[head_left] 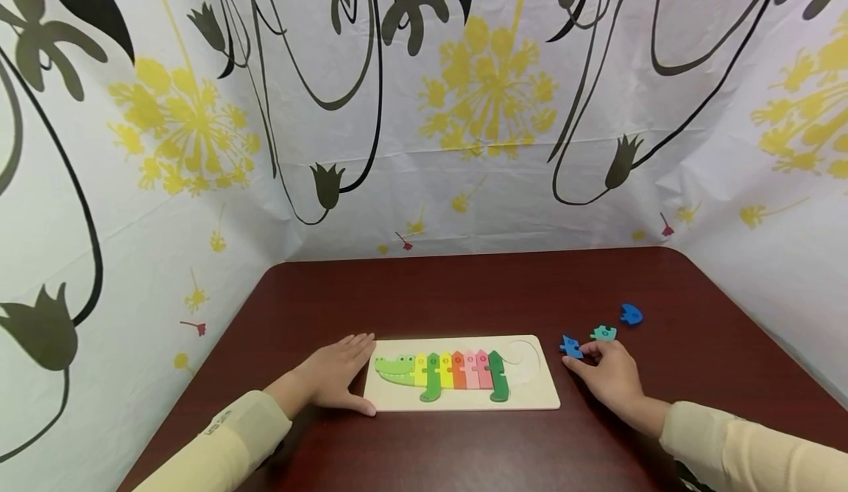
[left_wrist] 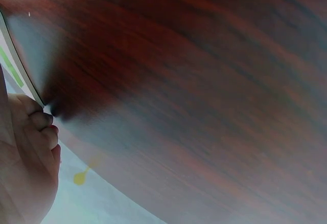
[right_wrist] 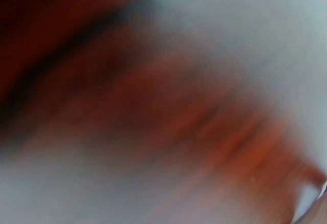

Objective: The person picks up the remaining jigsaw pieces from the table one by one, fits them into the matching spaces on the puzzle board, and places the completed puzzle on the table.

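Note:
A pale wooden puzzle board (head_left: 530, 401) lies on the dark red table (head_left: 464, 293). A crocodile made of coloured pieces (head_left: 450, 371) fills most of it, and the tail recess (head_left: 528, 358) at its right end is bare. My left hand (head_left: 338, 378) rests flat on the table against the board's left edge, fingers straight. My right hand (head_left: 609, 375) lies right of the board, its thumb and fingertips at a small blue piece (head_left: 570, 345). A teal piece (head_left: 603, 332) lies just beyond the fingers. In the left wrist view the board edge (left_wrist: 20, 65) and hand (left_wrist: 25, 157) show; the right wrist view is blurred.
Another blue piece (head_left: 631, 314) lies farther back on the right. White sheets printed with black and yellow flowers (head_left: 424, 109) wall in the table at the back and on both sides. The table's right edge (head_left: 762, 330) runs close to the loose pieces.

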The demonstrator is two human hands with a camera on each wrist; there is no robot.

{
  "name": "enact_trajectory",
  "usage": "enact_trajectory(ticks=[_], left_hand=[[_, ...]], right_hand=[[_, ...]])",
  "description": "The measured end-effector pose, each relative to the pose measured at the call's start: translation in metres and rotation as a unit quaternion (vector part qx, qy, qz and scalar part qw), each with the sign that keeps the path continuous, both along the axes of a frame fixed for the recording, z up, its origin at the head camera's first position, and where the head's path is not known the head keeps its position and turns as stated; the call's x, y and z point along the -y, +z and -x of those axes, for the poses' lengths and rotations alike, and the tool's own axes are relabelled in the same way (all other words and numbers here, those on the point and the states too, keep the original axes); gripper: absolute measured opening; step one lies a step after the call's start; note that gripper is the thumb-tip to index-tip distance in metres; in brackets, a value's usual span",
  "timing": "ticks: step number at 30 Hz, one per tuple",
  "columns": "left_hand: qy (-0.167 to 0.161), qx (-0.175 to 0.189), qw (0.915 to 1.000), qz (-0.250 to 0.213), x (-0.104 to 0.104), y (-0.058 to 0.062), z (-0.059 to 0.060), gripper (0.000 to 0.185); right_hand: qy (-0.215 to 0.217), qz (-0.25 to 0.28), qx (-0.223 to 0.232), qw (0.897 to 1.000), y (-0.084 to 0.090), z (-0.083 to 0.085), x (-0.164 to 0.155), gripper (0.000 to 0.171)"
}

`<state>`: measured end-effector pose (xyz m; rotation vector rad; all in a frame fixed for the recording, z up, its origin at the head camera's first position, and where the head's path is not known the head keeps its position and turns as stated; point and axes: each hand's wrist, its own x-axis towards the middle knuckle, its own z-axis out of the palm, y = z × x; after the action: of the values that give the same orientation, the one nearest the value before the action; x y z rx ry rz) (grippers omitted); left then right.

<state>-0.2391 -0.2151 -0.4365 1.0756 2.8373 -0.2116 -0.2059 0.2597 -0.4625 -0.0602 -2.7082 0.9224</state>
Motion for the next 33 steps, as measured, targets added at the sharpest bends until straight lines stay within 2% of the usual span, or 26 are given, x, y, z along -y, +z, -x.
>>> enact_trajectory(ticks=[12, 33], left_hand=[[-0.004, 0.004, 1.0, -0.002, -0.001, 0.002, -0.003, 0.119], [-0.002, 0.004, 1.0, 0.0, -0.001, 0.004, -0.002, 0.118]], right_hand=[[-0.011, 0.025, 0.023, 0.999, 0.011, 0.0, -0.007, 0.046], [0.025, 0.049, -0.009, 0.998, 0.025, -0.005, 0.013, 0.046]])
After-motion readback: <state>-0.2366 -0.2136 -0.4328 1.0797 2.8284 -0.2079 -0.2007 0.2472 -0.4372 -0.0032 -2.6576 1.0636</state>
